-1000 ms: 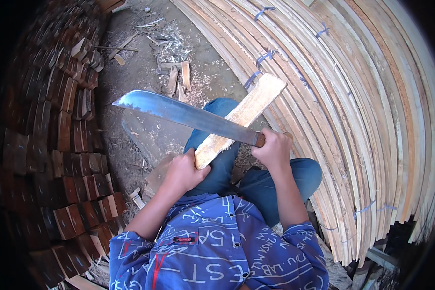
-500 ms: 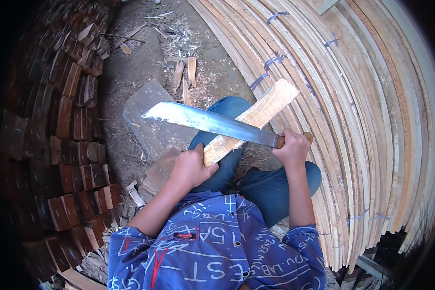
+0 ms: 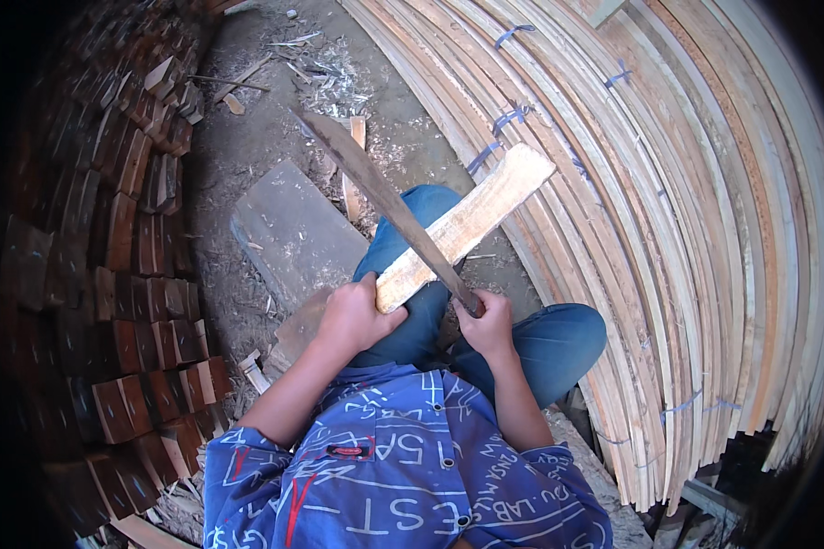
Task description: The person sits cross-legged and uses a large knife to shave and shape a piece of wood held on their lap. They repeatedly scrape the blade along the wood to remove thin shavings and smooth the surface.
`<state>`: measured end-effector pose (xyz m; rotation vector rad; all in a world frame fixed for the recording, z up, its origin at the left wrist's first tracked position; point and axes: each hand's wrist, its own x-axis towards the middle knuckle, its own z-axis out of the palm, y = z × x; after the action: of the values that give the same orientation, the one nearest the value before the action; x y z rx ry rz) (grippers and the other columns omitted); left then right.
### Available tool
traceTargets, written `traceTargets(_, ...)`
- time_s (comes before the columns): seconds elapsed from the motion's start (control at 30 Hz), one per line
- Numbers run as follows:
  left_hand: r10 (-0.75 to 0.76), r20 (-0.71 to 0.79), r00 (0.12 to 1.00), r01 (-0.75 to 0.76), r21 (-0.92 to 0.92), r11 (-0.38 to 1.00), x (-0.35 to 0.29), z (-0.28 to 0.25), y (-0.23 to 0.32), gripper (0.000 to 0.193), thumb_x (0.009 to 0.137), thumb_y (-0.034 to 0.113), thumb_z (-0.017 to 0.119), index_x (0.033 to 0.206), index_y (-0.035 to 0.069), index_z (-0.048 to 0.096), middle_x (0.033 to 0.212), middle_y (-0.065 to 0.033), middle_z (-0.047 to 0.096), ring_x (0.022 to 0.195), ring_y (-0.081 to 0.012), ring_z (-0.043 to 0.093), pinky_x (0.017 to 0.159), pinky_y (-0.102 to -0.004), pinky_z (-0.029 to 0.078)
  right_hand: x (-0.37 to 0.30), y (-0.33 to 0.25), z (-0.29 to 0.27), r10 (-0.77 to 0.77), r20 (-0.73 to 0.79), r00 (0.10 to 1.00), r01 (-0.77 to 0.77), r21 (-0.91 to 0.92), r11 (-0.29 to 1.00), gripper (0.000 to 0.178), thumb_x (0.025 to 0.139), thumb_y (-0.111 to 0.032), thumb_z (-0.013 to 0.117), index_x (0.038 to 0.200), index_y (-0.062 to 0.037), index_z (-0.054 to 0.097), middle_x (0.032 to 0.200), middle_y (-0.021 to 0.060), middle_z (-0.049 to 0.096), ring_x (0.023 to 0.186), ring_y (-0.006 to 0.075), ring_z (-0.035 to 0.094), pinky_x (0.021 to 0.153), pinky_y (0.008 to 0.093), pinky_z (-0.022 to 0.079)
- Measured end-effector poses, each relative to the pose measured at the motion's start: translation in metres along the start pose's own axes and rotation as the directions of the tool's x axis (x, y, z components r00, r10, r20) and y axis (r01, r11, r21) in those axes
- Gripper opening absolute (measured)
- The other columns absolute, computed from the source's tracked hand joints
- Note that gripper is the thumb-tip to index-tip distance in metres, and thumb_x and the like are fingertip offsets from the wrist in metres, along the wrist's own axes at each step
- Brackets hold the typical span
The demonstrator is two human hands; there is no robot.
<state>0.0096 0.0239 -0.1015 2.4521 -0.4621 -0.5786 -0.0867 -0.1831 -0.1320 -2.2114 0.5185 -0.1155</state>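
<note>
My left hand (image 3: pixel 362 316) is closed around the near end of a pale, rough-hewn piece of wood (image 3: pixel 499 194). The wood slants up and away to the right, above my left knee. In my right hand (image 3: pixel 487 322) is the handle of a machete (image 3: pixel 373 188). Its long blade points away and to the left, crossing over the wood from my viewpoint; whether it touches the wood I cannot tell. The blade looks dark and narrow from this angle. My fingers hide most of the handle.
Long pale planks (image 3: pixel 650 238), some tied with blue strips, are stacked along the right. Dark cut wood blocks (image 3: pixel 137 339) form a high pile on the left. A flat grey slab (image 3: pixel 298 238) lies on the ground ahead, with wood chips (image 3: pixel 334 87) scattered beyond it.
My right hand has come left and nearer to me. The machete has turned from lying crosswise with a bright face to pointing more forward. The wood has shifted slightly left.
</note>
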Motion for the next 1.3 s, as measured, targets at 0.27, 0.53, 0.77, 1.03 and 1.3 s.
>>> traceTargets(0.27,0.046,0.044,0.998,-0.045,-0.019,0.999,0.006,-0.005,-0.006,0.050,0.068,0.039,0.071,0.088,-0.005,0.062,0.082,-0.0290,0.065,0.081,-0.0448,0.065,0.077,-0.0487,0.053,0.002,-0.002,-0.035,-0.040,0.063,0.997,0.004,0.499,0.867,0.017,0.087,-0.009,0.069,0.100,0.0007,0.065,0.067,-0.0005,0.057,0.050,0.0049,0.046,0.045,0.0220,0.036)
traceTargets(0.53,0.121,0.086,0.989,-0.118,-0.040,0.992,0.017,-0.013,-0.016,0.051,0.067,0.040,0.072,0.083,-0.007,0.065,0.081,-0.0293,0.065,0.081,-0.0440,0.065,0.076,-0.0477,0.053,0.028,-0.008,-0.067,0.161,0.161,0.974,-0.227,0.670,0.706,0.046,0.104,-0.039,0.041,0.110,0.0030,0.058,0.063,0.0064,0.054,0.043,0.0090,0.046,0.039,0.0238,0.038)
traceTargets(0.77,0.133,0.093,0.987,-0.126,-0.077,0.989,0.022,-0.009,-0.021,0.057,0.068,0.046,0.073,0.083,-0.008,0.065,0.078,-0.0295,0.065,0.078,-0.0442,0.066,0.075,-0.0479,0.053,0.024,-0.001,-0.043,0.159,0.172,0.972,-0.234,0.767,0.597,0.047,0.103,-0.045,0.039,0.090,-0.0010,0.052,0.057,0.0045,0.046,0.040,0.0117,0.044,0.039,0.0268,0.038)
traceTargets(1.03,0.118,0.078,0.990,-0.115,-0.038,0.993,0.021,-0.011,-0.015,0.063,0.070,0.051,0.073,0.085,-0.009,0.065,0.077,-0.0295,0.065,0.077,-0.0438,0.066,0.073,-0.0476,0.053,0.008,0.001,-0.037,0.145,0.334,0.931,-0.357,0.758,0.546,0.049,0.103,-0.044,0.041,0.088,0.0009,0.054,0.057,0.0042,0.047,0.042,0.0110,0.046,0.041,0.0260,0.039)
traceTargets(1.3,0.093,0.141,0.986,-0.079,-0.102,0.992,0.020,-0.011,-0.016,0.049,0.072,0.039,0.074,0.094,-0.005,0.068,0.084,-0.0267,0.067,0.083,-0.0398,0.067,0.076,-0.0431,0.052,0.021,0.005,-0.085,0.187,0.174,0.967,-0.253,0.756,0.604,0.045,0.103,-0.042,0.041,0.086,-0.0020,0.052,0.057,0.0033,0.046,0.041,0.0095,0.044,0.038,0.0256,0.038)
